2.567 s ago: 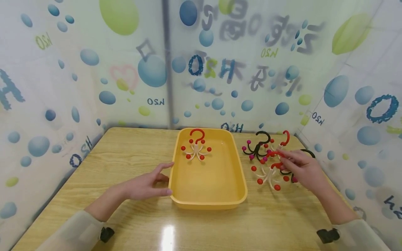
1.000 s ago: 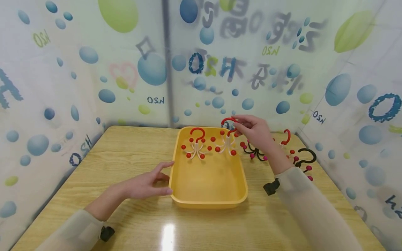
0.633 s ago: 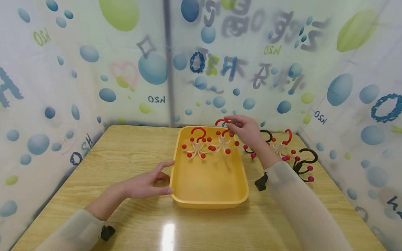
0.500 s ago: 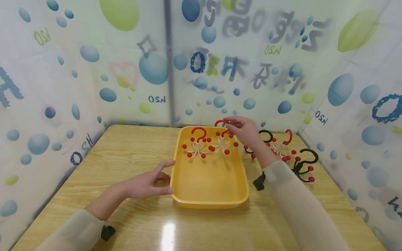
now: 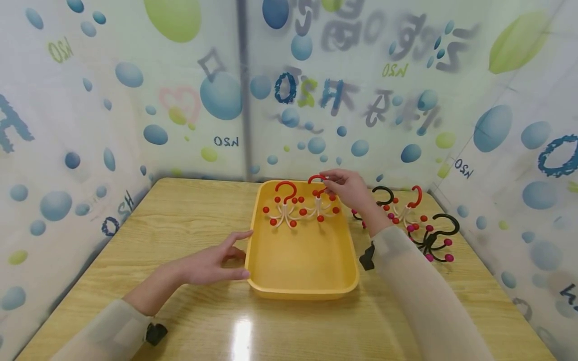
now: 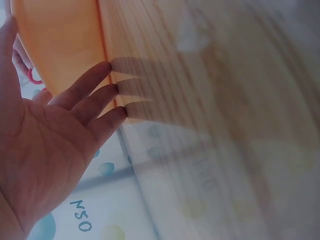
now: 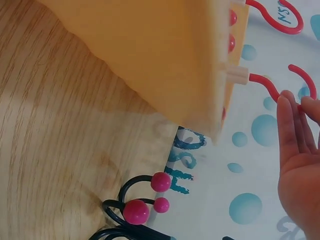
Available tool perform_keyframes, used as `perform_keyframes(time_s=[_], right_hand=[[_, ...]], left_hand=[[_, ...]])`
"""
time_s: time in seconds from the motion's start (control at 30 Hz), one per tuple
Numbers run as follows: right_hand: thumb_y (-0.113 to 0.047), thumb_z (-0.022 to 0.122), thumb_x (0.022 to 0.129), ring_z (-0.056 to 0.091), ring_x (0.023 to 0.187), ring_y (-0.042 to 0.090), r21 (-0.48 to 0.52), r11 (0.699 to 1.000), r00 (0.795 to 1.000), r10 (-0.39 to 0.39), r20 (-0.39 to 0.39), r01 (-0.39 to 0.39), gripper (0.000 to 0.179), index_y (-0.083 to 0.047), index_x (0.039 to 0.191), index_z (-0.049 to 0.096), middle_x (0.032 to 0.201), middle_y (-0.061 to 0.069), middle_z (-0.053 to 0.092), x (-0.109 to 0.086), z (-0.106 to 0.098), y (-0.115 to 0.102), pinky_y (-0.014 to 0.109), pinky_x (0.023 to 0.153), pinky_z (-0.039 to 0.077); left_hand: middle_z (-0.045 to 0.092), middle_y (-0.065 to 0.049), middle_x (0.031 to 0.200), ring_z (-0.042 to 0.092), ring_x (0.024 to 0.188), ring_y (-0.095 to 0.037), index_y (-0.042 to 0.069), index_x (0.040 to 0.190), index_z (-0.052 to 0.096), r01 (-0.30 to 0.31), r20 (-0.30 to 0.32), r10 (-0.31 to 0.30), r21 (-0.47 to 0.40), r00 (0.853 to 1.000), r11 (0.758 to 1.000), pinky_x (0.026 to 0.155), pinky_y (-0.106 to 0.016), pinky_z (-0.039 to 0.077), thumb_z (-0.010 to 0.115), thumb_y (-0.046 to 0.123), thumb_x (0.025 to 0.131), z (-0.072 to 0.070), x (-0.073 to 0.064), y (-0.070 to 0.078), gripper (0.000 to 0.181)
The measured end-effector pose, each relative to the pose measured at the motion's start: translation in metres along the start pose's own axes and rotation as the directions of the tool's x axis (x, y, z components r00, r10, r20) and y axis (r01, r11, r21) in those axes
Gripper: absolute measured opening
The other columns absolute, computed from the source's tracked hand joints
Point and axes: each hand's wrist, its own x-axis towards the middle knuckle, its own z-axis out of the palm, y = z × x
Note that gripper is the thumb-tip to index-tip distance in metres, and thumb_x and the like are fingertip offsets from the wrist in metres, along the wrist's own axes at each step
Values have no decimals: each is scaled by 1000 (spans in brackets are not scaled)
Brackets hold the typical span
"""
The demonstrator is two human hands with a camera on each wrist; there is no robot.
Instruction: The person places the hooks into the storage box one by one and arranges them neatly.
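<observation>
My right hand (image 5: 346, 188) pinches the red hooked handle of a ball-tipped claw massager (image 5: 318, 202). Its white arms and red balls hang inside the yellow tray (image 5: 302, 265), near the far right corner. To its left in the tray stands another red-and-white claw massager (image 5: 284, 210), its hook pointing up. My left hand (image 5: 205, 264) touches the tray's left side with fingers extended; in the left wrist view the straight fingers (image 6: 102, 100) lie along the tray wall. From the right wrist view, fingertips and thumb meet on the red hook (image 7: 265, 82).
Right of the tray, on the wooden table (image 5: 198, 210), are a black claw massager with magenta balls (image 5: 429, 240), another black one (image 5: 384, 194) partly behind my right hand, and a red-and-white one (image 5: 408, 208). Patterned curtains (image 5: 189, 90) surround the table.
My right hand has carried a red-and-white massager from the right-hand group leftward over the tray, then slightly lower beside the other one. My left hand has stayed at the tray's side.
</observation>
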Motion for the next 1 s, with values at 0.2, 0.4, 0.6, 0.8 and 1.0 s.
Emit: perform_keyframes(time_s=[0.2, 0.4, 0.6, 0.8, 1.0], right_hand=[[-16, 62, 114, 72, 118, 45, -14, 1000, 999, 12, 42, -11, 32, -12, 144, 72, 130, 20, 76, 4, 3, 7, 35, 96, 64], [-17, 62, 114, 76, 120, 38, 7, 999, 998, 51, 44, -51, 35, -12, 147, 71, 135, 20, 72, 6, 4, 12, 47, 109, 61], [-16, 63, 113, 77, 122, 35, 46, 989, 990, 138, 10, -138, 35, -10, 147, 71, 139, 19, 73, 3, 2, 17, 47, 112, 59], [-15, 64, 113, 77, 122, 36, 43, 990, 991, 136, 0, -136, 34, -11, 146, 72, 138, 19, 75, 2, 1, 19, 46, 111, 59], [-15, 63, 113, 77, 123, 34, 41, 990, 991, 133, -10, -133, 35, -11, 147, 71, 139, 18, 75, 0, 1, 20, 44, 110, 60]], left_hand=[[67, -13, 153, 55, 151, -41, 27, 175, 11, -2, 2, 2, -3, 1000, 1000, 124, -70, 39, 72, 51, 106, 0, 0, 1, 95], [67, -14, 153, 55, 151, -42, 26, 175, 11, -4, 0, 4, -2, 1000, 1000, 124, -71, 39, 72, 51, 106, 0, 0, 0, 95], [67, -15, 153, 55, 151, -43, 27, 175, 11, -1, 0, 1, -2, 1000, 1000, 123, -72, 39, 72, 51, 106, 0, 0, 0, 95], [66, -14, 154, 54, 151, -43, 29, 175, 11, 8, 0, -8, -3, 1000, 1000, 124, -72, 38, 72, 52, 105, 0, 0, -1, 96], [66, -14, 154, 54, 151, -43, 30, 175, 11, 7, 0, -7, -2, 1000, 1000, 123, -73, 38, 72, 52, 105, 0, 0, 0, 95]])
